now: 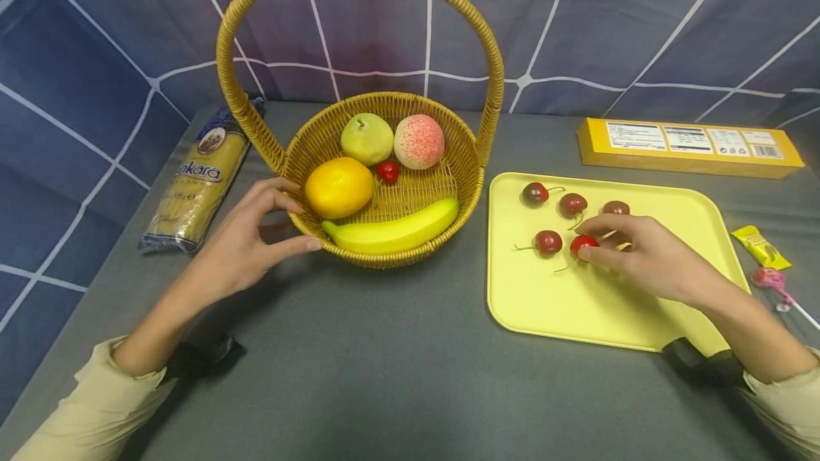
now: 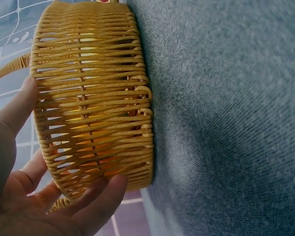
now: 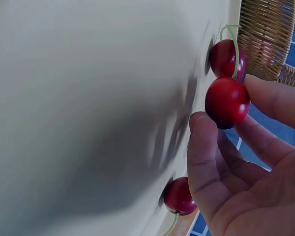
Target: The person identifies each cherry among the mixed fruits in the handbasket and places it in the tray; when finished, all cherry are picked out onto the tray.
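- Head view: I'm pinching the bright red cherry [image 1: 583,243] on the flat yellow plastic tray [image 1: 576,311] with my right hand [image 1: 647,258]; next, I judge, lifting cleanly.
- Left wrist: my left hand [image 2: 34,196], fingers spread, is steadying the woven wicker basket [image 2: 96,93].
- Right wrist: thumb and fingers [image 3: 206,162] are clamping the cherry.

Bright red cherry [image 1: 583,243], glossy, green-stemmed, pinched between fingers [image 3: 206,147] on the yellow tray [image 1: 576,304]; woven wicker basket [image 1: 384,247] stands upright at its 9 o'clock, holding fruit.
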Tool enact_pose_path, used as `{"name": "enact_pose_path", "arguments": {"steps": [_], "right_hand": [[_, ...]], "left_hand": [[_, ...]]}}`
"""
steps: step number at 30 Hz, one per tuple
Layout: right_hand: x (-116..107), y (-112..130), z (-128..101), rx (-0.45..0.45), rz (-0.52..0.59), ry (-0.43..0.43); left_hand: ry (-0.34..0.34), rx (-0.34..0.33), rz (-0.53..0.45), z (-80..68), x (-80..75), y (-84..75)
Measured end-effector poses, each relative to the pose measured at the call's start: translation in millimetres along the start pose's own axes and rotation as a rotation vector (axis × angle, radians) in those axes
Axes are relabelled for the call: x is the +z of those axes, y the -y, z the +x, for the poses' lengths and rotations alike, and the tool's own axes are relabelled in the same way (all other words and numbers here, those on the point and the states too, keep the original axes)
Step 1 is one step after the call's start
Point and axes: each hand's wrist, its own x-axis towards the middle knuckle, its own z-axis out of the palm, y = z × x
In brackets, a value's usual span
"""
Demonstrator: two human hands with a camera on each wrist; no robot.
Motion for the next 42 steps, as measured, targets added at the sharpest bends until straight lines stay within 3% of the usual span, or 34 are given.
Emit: {"name": "enact_pose_path", "arguments": {"steps": [7, 14, 19, 29, 35, 42], "right_hand": [[0, -3, 1, -0.063, -0.012, -0.025], [-1, -3, 1, -0.035, -0.027, -0.029], [-1, 0, 0, -0.057, -0.038, -0.077], [5, 32, 5, -0.063, 0.024, -0.182], [18, 66, 6, -0.169, 0.121, -0.173], [39, 101, 27, -0.35, 0.104, -0.18]], "left_hand": [[0.001, 0.012, 0.007, -0.8, -0.2, -0.2], [0.001, 0.021, 0.014, -0.7, -0.4, 0.4], [0.002, 0.023, 0.01, -0.3, 0.0, 1.2], [0.002, 0.005, 0.009, 0.5, -0.2, 0.0], [0.001, 0.011, -0.003, 0.5, 0.1, 0.7], [0.002, 0.008, -0.005, 0.3, -0.6, 1.4]]}}
